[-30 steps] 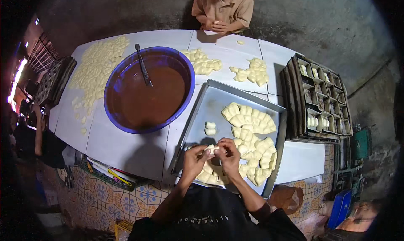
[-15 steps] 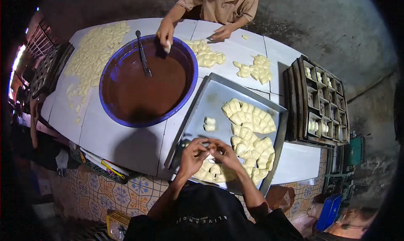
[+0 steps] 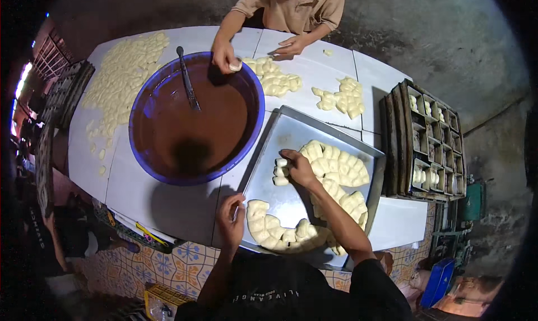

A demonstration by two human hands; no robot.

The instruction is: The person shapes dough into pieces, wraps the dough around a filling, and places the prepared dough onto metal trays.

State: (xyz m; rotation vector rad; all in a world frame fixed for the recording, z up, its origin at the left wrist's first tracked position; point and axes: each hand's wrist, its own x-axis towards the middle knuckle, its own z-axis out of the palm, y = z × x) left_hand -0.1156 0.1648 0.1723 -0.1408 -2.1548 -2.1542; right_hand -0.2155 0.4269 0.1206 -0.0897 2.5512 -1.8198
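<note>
Crosswise — long axes left-right — dough rolls [image 3: 280,181] lie by the right hand [image 3: 301,171].

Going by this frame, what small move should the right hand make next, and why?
Probably lift the right hand clear of the small dough rolls and take a piece of the lumpy dough: the fingers are by the upper end of a short, close-set row, and plenty of unrolled dough lies beside it in the tray.
</note>
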